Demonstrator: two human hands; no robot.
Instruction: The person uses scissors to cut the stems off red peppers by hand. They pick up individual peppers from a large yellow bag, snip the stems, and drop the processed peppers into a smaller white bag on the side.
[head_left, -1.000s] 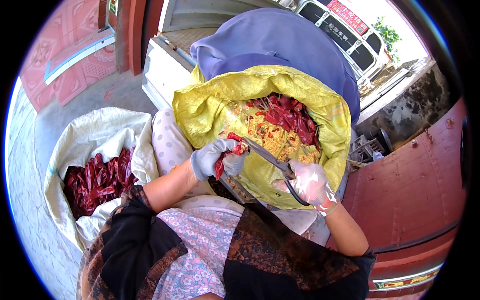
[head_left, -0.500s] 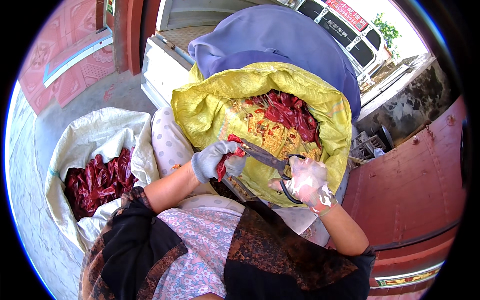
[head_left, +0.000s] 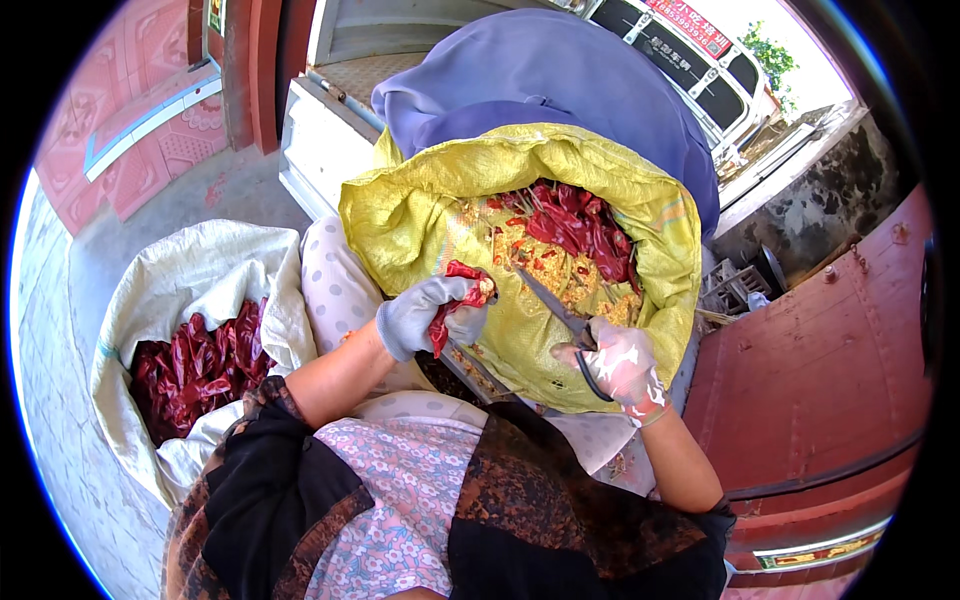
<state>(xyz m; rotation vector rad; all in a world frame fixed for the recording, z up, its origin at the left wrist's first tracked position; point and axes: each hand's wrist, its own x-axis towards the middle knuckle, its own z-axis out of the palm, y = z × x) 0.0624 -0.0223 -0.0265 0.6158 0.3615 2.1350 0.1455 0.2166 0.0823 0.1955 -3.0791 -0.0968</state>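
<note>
My left hand [head_left: 425,315], in a grey glove, is closed round a dried red chili [head_left: 468,290] whose pale cut end faces right. My right hand [head_left: 618,365], in a pinkish patterned glove, grips a pair of dark scissors [head_left: 553,302] by the handles; the blades point up and left, apart from the chili. Both hands are over the near side of a yellow woven sack [head_left: 420,235]. Inside it lie red chili pieces [head_left: 580,228], yellow seeds [head_left: 545,265] and stems.
At the left stands a white woven sack [head_left: 165,275] with many whole dried red chilies [head_left: 200,370]. Blue-purple cloth [head_left: 560,75] bulges behind the yellow sack. A red metal panel [head_left: 800,370] rises at the right, and a white vehicle [head_left: 690,60] is parked beyond.
The scissors have come away from the chili, their blades swinging upward. My right hand has shifted slightly down, and the chili in my left hand is tilted a little differently.
</note>
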